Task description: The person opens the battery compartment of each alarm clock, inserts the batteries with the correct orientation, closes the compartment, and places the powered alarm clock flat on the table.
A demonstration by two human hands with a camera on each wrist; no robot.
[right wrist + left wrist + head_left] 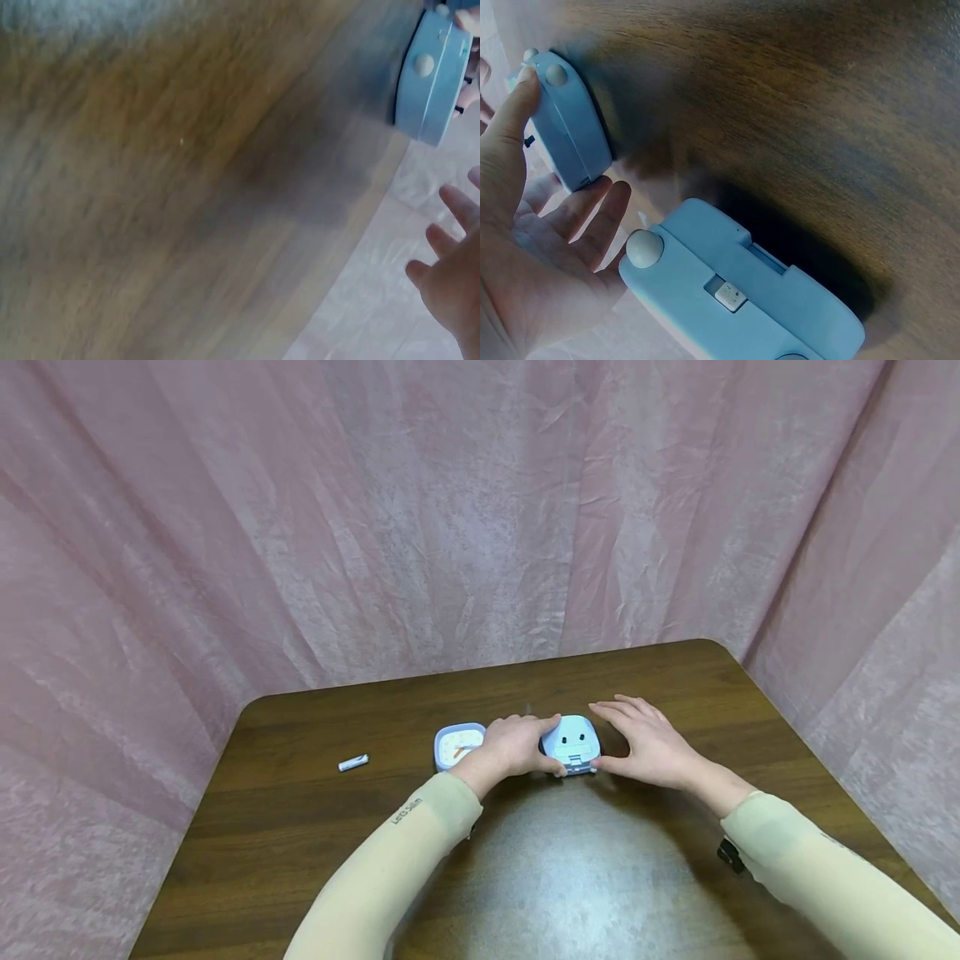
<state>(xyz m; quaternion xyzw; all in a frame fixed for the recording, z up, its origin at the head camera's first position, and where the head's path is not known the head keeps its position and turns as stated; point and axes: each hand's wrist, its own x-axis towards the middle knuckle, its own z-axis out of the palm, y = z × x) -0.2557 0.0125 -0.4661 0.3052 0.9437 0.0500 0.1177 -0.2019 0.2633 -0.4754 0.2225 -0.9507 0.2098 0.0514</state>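
Observation:
A light-blue clock (572, 740) lies face down, its back with two black knobs upward. My left hand (516, 745) grips its left side, thumb at the near edge, fingers beyond; the left wrist view shows this hand (540, 247) on the clock (574, 127). To the right, my right hand (651, 745) is spread, its thumb tip by the clock's near right corner; whether they touch, I cannot tell. In the right wrist view the fingers of my right hand (454, 270) are apart from the clock (433, 79).
A second clock (456, 745), white dial upward, lies left of my left hand and is partly hidden by it; its blue side (735, 277) fills the bottom of the left wrist view. A small white cylinder (353, 762) lies further left on the wooden table (300, 860). Pink curtains (465, 527) hang behind.

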